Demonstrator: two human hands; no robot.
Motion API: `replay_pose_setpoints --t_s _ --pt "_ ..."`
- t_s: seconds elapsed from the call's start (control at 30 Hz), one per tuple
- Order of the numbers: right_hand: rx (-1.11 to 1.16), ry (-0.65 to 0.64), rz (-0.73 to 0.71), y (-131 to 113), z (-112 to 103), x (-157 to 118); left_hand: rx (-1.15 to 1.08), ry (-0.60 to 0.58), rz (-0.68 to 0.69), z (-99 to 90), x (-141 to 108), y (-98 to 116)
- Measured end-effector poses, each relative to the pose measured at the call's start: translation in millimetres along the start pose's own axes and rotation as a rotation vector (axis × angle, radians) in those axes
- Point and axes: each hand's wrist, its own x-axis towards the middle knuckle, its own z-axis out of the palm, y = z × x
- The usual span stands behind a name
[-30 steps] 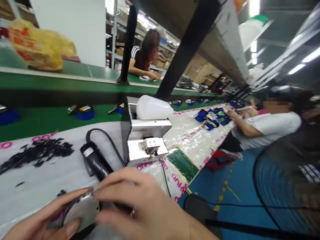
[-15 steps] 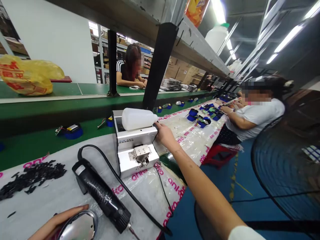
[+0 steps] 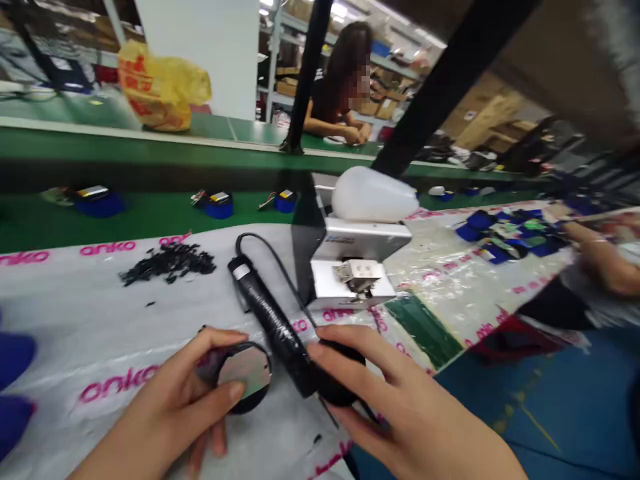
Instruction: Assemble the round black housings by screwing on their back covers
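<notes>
My left hand is closed on a round part with a shiny flat face and a black rim, the thumb lying on the face. My right hand has its fingers curved around a black round part, partly hidden by them. Between the two hands lies a black electric screwdriver, its tip end close to my right fingertips. Behind it stands a silver screw feeder with a white plastic bottle lying on top.
Small black pieces are piled on the plastic-covered table. Blue parts with batteries sit along the green belt. More blue assemblies lie at right, near a co-worker's arm. Another person sits across.
My right hand has left the side of the screw feeder and come down to a black round part beside the screwdriver. My left hand has come further into view with its round part. The view has turned left.
</notes>
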Motion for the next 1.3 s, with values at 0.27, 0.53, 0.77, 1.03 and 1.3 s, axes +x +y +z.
replay_pose_setpoints --t_s 0.27,0.53,0.77,1.03,1.3 --pt "-0.118 -0.054 -0.068 -26.5 27.9 40.1 -0.064 -0.084 0.035 -8.6 -1.5 5.6" --pt "0.168 0.126 -0.001 -20.3 41.5 44.0 -0.136 -0.101 0.030 -8.7 -1.5 3.8" --pt "0.258 0.201 -0.018 -21.3 48.1 38.6 -0.179 -0.100 0.025 -7.3 0.7 4.3" --pt "0.146 0.068 -0.157 -29.5 44.4 58.0 -0.296 -0.335 0.142 -25.2 3.1 -5.0" --pt "0.184 -0.087 -0.209 -26.2 42.0 77.9 -0.435 -0.578 0.130 -47.3 4.2 -2.8"
